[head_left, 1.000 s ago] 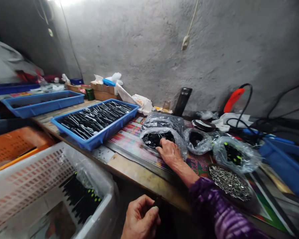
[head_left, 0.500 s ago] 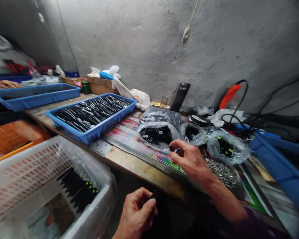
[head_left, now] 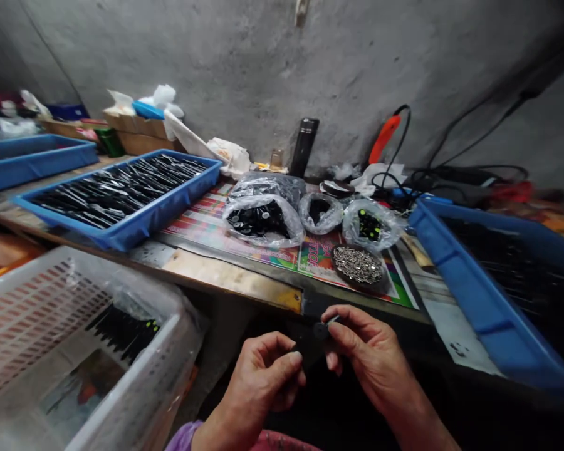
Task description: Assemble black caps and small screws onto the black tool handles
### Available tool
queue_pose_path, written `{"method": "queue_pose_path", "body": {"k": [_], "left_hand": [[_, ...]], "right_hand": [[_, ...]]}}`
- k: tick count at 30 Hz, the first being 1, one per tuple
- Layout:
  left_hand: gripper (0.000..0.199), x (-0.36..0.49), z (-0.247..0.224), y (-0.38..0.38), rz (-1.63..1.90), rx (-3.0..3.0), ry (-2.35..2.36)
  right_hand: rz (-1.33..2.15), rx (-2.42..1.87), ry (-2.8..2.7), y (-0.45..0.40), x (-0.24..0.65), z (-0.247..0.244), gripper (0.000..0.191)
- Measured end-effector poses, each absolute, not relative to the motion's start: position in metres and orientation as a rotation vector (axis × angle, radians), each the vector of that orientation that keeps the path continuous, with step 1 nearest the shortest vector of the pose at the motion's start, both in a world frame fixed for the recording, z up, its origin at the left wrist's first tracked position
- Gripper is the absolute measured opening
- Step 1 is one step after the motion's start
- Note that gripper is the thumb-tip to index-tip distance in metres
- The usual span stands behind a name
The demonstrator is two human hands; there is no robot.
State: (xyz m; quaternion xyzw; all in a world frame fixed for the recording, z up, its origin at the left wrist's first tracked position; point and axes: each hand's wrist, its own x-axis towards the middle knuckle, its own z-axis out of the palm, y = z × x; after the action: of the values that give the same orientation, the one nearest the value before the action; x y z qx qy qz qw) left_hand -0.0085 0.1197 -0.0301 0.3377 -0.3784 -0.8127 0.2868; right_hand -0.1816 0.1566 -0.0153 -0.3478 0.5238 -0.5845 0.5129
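My right hand [head_left: 376,354] is at the table's front edge, pinching a small black disc-shaped part [head_left: 320,331] between thumb and fingers. A thin, shiny bit shows at the fingertips. Just left of it, my left hand [head_left: 266,376] is closed, thumb against the curled index finger; whatever it holds is too dark and small to make out. Beyond the hands, a clear plastic bag [head_left: 289,228] of black discs lies open on the table. A smaller bag [head_left: 333,218] and one with yellow-green-tipped black parts [head_left: 395,232] sit beside it. Small metal pieces [head_left: 357,263] fill a round dish.
A blue tray [head_left: 122,235] piled with black slender parts stands left on the table, with another blue tray [head_left: 37,168] behind. At right is a blue bin [head_left: 474,294]. A white crate [head_left: 42,285] stands lower left. A black cylinder [head_left: 304,147] leans against the wall.
My right hand has come back from beside the bag of black discs to near my left hand, with a black disc part in its fingers. The view has turned right.
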Motion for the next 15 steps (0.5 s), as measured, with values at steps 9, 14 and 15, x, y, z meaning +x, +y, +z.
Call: {"method": "queue_pose_path", "body": {"k": [9, 14, 15], "left_hand": [[0.031, -0.023, -0.04, 0.13, -2.262, 0.828, -1.046], [0.033, -0.027, -0.035, 0.134, -2.28, 0.878, -1.076], [0.034, -0.029, -0.034, 0.135, -2.278, 0.892, -1.08]], "right_hand": [[-1.389, -0.854, 1.298, 0.179, -0.192, -0.026, 0.034], [-1.362, -0.84, 1.248, 0.184, -0.2, -0.026, 0.033], [-1.355, -0.839, 1.241, 0.184, -0.202, -0.026, 0.033]]}}
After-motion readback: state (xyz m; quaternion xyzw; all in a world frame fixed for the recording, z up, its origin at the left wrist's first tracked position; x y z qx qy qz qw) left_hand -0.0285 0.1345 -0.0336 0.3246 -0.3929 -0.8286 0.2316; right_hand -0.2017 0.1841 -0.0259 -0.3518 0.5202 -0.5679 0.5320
